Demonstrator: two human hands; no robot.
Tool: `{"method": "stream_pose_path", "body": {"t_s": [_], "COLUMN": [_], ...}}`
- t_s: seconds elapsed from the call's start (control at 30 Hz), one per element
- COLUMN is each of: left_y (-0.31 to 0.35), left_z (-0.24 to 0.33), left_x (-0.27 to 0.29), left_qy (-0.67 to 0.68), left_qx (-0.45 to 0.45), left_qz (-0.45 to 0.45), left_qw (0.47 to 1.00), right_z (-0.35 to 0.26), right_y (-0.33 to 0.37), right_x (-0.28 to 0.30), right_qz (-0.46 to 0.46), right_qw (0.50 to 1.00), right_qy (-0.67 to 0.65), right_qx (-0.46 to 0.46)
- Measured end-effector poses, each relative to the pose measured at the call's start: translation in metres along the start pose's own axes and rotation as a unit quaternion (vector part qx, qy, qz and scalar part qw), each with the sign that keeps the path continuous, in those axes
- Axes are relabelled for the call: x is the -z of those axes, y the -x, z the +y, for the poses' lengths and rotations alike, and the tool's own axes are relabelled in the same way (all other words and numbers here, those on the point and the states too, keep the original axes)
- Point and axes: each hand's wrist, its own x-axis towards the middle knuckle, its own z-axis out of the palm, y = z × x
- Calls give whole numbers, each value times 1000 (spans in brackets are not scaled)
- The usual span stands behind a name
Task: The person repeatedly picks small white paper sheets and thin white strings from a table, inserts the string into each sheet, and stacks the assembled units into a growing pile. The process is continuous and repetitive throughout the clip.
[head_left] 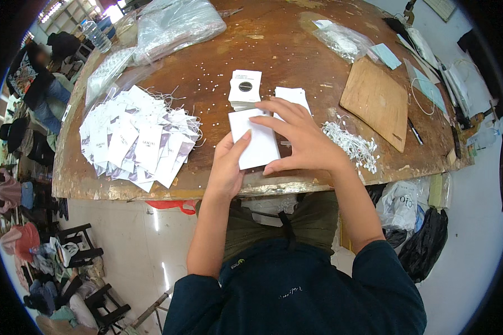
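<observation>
A small stack of blank white cards [255, 146] is held over the table's front part. My left hand [227, 162] is closed around its left side, with the thumb lying on top. Across the right side spans my right hand [304, 137], its fingertips at the upper part of the cards and its thumb at the lower edge. Just beyond stands a pile of printed white cards [245, 78] with a dark round mark on the top one. More white cards [292, 97] lie to its right, partly hidden by my right hand.
A heap of white tags with strings [131, 137] covers the table's left. Loose white strings [352, 144] lie to the right, near a wooden board [377, 103] and a pen [415, 133]. Plastic bags [176, 28] sit at the far left. A person [42, 84] is beyond the table's left edge.
</observation>
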Motion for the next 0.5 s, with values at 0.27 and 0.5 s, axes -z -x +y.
{"method": "stream_pose_path", "body": {"t_s": [0.27, 0.5], "left_y": [33, 33], "left_z": [3, -2], "left_x": [33, 42], "left_qy": [-137, -84], "left_qx": [-128, -148], "left_qz": [109, 113], "left_qw": [976, 979], "right_z": [74, 59], "right_y": [-93, -93], "right_x": [-37, -50], "right_qz": [100, 110], "right_qw": [928, 928], "right_qy": [32, 99], "right_qx": [-358, -342]}}
